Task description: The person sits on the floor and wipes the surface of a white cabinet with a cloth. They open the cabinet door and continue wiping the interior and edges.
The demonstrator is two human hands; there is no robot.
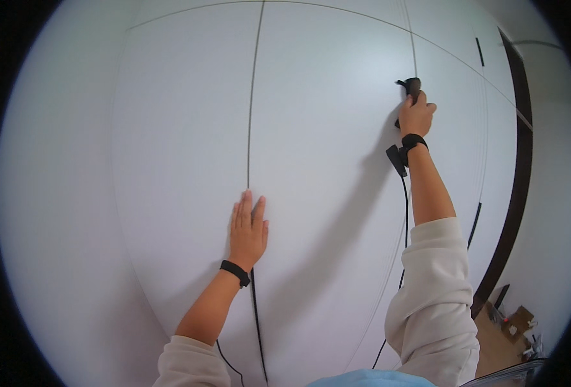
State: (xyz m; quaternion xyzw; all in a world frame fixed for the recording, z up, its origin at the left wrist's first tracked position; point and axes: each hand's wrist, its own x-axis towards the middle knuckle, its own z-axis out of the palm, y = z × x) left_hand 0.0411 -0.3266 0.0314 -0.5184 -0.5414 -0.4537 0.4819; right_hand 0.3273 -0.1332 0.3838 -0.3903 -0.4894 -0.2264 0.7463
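My left hand lies flat against a white wardrobe door, over the vertical gap between two doors. Its fingers point up and nothing is in it. Higher up on the right, my right hand grips a small dark handheld tool at the gap along the edge of the middle door. A short black part sticks out from the tool's top left. My fingers hide much of its body, so its exact kind cannot be told.
Black bands circle both wrists. A black cable runs down from a small black box by the right wrist. Slim black handles mark the doors at right. An open cardboard box sits on the floor, lower right.
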